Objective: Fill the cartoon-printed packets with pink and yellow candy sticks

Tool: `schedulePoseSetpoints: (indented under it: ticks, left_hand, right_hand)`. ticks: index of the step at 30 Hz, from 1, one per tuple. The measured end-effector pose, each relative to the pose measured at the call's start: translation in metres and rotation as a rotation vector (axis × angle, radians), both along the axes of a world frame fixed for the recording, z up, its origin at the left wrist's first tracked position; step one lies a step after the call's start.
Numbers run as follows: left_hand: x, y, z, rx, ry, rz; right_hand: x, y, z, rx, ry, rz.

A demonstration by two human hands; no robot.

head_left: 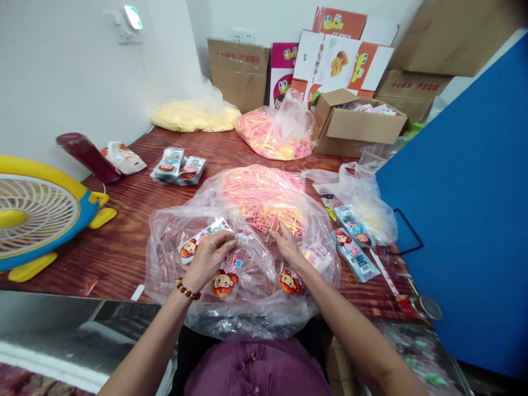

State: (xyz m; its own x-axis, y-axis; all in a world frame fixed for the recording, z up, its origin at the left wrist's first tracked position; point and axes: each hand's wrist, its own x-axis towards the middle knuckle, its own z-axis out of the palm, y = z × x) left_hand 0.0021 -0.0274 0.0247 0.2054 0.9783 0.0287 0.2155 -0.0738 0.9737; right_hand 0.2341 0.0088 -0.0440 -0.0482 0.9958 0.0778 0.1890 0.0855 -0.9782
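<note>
A large clear plastic bag lies spread open in front of me, with a heap of thin pink and yellow sticks in it. My left hand pinches the upper edge of a small clear packet printed with a red-haired cartoon figure. Under that hand is a stack of flat printed packets. My right hand is closed on a few pink and yellow sticks at the near side of the heap. Below my right wrist lies a filled packet, partly covered by my forearm.
A yellow and blue fan stands at the left, near a dark red bottle. Packet stacks lie behind it. Further back are bags of sticks and an open carton. A blue panel borders the right side.
</note>
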Motion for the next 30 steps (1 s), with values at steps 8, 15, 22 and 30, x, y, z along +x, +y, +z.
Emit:
schedulePoseSetpoints:
  ticks: [8, 15, 22, 30]
  left_hand:
    - [-0.002, -0.002, -0.004, -0.026, -0.004, 0.007]
    - [0.002, -0.001, 0.007, -0.060, -0.092, 0.069]
    - [0.001, 0.000, 0.011, -0.104, -0.152, 0.100]
    - [-0.007, 0.002, 0.015, -0.098, -0.162, 0.159]
  right_hand:
    - [-0.005, -0.010, -0.008, -0.068, -0.107, 0.037]
    - [-0.007, -0.013, -0.004, -0.043, -0.170, 0.049]
    - [-0.005, -0.011, -0.007, -0.080, -0.208, -0.010]
    - [0.000, -0.004, 0.002, -0.029, -0.493, -0.075]
